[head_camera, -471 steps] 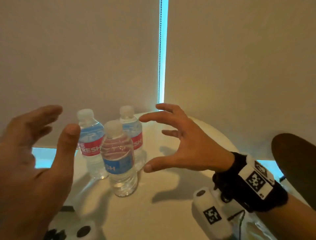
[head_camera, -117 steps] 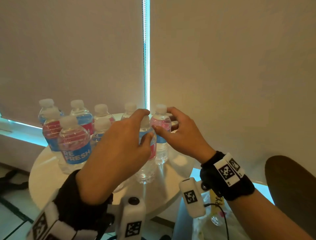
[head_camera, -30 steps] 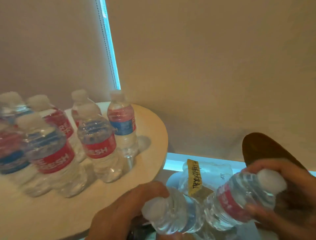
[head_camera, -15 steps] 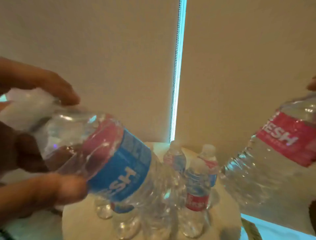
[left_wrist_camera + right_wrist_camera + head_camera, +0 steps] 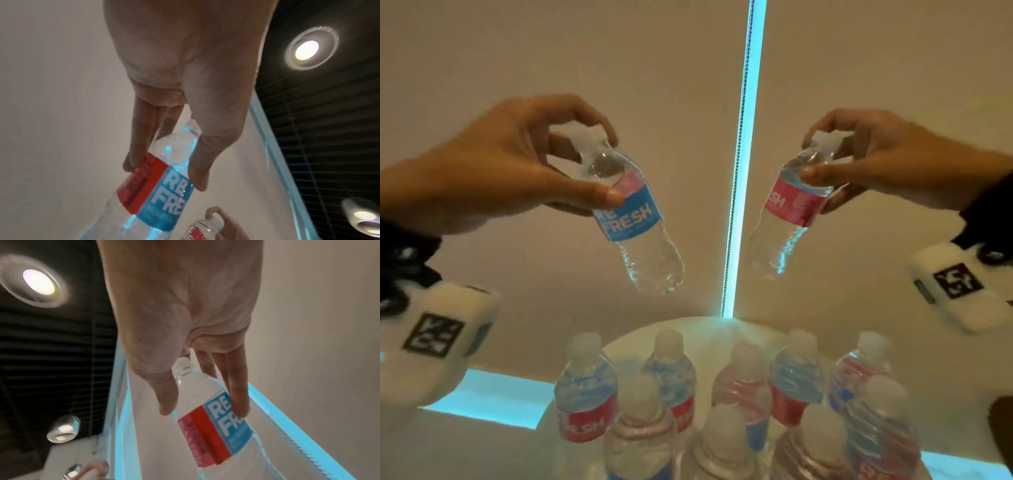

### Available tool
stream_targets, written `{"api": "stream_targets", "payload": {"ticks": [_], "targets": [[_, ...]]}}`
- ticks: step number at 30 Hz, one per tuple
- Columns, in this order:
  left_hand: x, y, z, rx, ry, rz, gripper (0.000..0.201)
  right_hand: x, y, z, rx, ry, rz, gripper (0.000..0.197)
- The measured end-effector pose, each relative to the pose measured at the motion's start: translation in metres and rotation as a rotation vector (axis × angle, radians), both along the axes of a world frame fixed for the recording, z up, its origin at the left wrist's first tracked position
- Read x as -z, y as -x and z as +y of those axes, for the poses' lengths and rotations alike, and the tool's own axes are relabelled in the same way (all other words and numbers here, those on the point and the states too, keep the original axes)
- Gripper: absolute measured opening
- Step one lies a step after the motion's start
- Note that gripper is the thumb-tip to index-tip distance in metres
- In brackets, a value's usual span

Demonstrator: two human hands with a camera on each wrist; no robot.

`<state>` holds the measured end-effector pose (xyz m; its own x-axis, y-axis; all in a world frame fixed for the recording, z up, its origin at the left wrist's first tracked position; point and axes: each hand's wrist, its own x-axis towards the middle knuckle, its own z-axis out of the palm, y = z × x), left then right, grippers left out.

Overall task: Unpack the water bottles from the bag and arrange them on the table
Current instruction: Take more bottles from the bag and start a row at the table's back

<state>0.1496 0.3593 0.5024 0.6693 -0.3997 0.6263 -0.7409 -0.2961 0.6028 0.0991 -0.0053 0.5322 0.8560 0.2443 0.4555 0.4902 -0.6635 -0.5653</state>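
Left bottle: A small clear plastic water bottle (image 5: 635,219) with a white cap and a blue and red label reading RE FRESH hung in the air at about 10 o'clock in the head view, tilted with its base toward 5 o'clock.
Left hand: The left hand (image 5: 510,164) gripped that bottle near the top, fingers curled over the cap and thumb pressed on the shoulder by the label.
Right bottle: A matching bottle (image 5: 789,209), its red label side facing the head camera, hung at about 2 o'clock, tilted with its base toward 7 o'clock.
Right hand: The right hand (image 5: 876,161) held it the same way, fingertips around the cap and thumb on the shoulder.
Bottles on the bench: A tight cluster of upright bottles (image 5: 722,404) with white caps and red and blue labels stood at 6 o'clock, directly below both held bottles and well apart from them.
Bench: A round white bench (image 5: 709,329) carried the cluster; only its far rim showed.
Surroundings: Beige roller blinds (image 5: 619,61) filled the background, with a bright blue gap and a bead chain (image 5: 736,171) running from 12 o'clock down between the two held bottles.
Wrists: White tagged camera units (image 5: 438,335) hung under both wrists.
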Motion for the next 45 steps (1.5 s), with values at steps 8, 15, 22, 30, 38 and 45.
{"api": "stream_targets", "payload": {"ticks": [8, 15, 22, 30, 38, 45], "targets": [[0.049, -0.081, -0.026, -0.017, -0.184, 0.289, 0.046, 0.045, -0.102, 0.013, 0.05, 0.118, 0.243, 0.033], [0.096, -0.141, -0.057, -0.017, -0.267, 0.373, 0.041, 0.094, -0.166, 0.02, -0.026, 0.192, 0.385, 0.033], [0.123, -0.178, -0.087, 0.012, -0.342, 0.419, 0.045, 0.132, -0.205, 0.031, -0.061, 0.272, 0.463, 0.033], [0.132, -0.206, -0.106, 0.028, -0.353, 0.446, 0.048, 0.144, -0.229, 0.03, -0.015, 0.296, 0.461, 0.045], [0.136, -0.213, -0.115, 0.041, -0.335, 0.451, 0.045, 0.147, -0.231, 0.025, 0.009, 0.269, 0.459, 0.046], [0.139, -0.214, -0.112, 0.048, -0.351, 0.465, 0.042, 0.148, -0.229, 0.026, 0.02, 0.304, 0.449, 0.04]]}}
